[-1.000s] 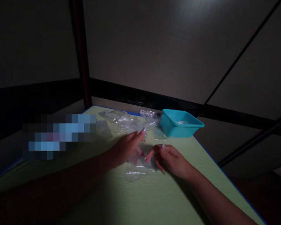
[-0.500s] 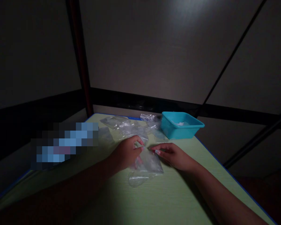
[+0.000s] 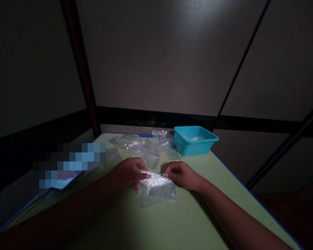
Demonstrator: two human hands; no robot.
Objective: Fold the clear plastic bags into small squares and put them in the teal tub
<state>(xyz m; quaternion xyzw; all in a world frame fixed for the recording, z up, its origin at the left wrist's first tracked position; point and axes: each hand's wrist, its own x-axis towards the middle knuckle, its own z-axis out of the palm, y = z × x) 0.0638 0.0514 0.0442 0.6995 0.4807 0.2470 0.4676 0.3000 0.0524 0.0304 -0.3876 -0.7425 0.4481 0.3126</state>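
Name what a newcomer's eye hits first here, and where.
Probably the turquoise plastic tub at the far right of the table, vivid in a dim scene. Next, the shiny clear plastic bag near center, its far edge held by the left grip and right grip. Then the pixelated blue patch at left.

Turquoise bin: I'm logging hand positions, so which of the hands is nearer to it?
Right. The right hand is on the near side of the turquoise bin, apart from it; the left hand is farther off, to the left. Both hold a clear plastic bag.
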